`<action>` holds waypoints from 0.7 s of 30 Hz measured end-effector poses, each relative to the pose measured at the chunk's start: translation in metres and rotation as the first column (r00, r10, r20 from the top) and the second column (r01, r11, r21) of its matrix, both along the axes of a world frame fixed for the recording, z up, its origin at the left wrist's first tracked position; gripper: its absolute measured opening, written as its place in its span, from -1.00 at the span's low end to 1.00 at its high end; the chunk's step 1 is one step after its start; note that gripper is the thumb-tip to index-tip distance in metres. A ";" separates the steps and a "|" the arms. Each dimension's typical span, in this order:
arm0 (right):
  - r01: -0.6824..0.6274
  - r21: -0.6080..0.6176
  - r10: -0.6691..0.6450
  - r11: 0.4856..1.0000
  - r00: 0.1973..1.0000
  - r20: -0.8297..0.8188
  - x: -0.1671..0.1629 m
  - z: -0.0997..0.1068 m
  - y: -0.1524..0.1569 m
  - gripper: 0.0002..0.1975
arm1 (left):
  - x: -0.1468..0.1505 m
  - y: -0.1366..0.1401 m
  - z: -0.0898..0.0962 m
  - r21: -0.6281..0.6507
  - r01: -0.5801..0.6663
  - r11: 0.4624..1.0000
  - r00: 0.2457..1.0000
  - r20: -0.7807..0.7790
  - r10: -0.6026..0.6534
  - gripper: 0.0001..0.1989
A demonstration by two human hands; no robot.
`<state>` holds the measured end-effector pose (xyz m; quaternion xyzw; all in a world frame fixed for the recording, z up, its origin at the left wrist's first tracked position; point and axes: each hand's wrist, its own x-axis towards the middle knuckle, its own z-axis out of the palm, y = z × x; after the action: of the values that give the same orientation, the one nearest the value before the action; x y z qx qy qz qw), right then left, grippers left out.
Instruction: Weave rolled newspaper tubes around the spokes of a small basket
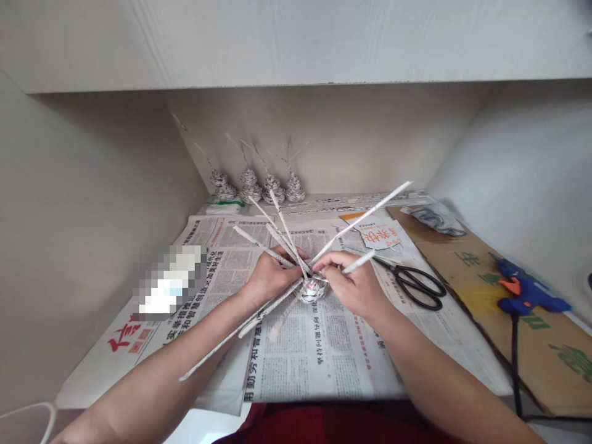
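Between my hands, over the middle of the newspaper, is a small round woven paper basket [314, 291] with several rolled-paper rods sticking out all around it. My left hand [276, 271] is closed at its left side, gripping the rods where they meet the weave. My right hand [348, 279] pinches a paper rod [365, 216] at the basket's right rim, its thumb and forefinger close together. Other rods slant down to the left below my left wrist. The fingertips partly hide the top of the weave.
Black-handled scissors [419, 287] lie right of my right hand. A blue glue gun [531, 290] rests on flattened cardboard [485, 296]. Several finished woven gourd shapes [272, 188] stand at the back left. Newspaper [296, 364] covers the table; loose paper rods [361, 200] lie behind it.
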<state>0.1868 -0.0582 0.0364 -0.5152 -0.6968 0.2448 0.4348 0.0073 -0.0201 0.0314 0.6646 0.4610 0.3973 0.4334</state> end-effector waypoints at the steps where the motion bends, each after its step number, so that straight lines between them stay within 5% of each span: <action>1: 0.013 -0.011 -0.013 1.000 1.000 0.016 -0.001 -0.002 -0.001 -0.80 | 0.000 0.000 0.000 -0.004 0.001 1.000 1.000 -0.002 -0.001 -0.74; 10: 0.015 0.183 -0.043 0.983 0.988 0.146 -0.010 -0.015 0.000 -0.86 | -0.002 0.002 -0.005 0.048 0.064 0.997 0.998 -0.010 -0.064 -0.70; 18: 0.059 0.027 -0.060 0.998 0.997 0.054 -0.007 -0.017 0.004 -0.94 | 0.000 0.003 -0.009 -0.131 0.066 0.989 0.996 0.070 -0.058 -0.65; 21: 0.054 0.059 -0.059 0.997 0.994 0.088 -0.008 -0.018 0.004 -0.92 | 0.000 0.004 -0.010 -0.101 0.076 0.992 0.995 0.065 -0.069 -0.69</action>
<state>0.1792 -0.0541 0.0183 -0.5326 -0.7074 0.1895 0.4243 0.0073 -0.0161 0.0211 0.6452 0.4429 0.3771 0.4953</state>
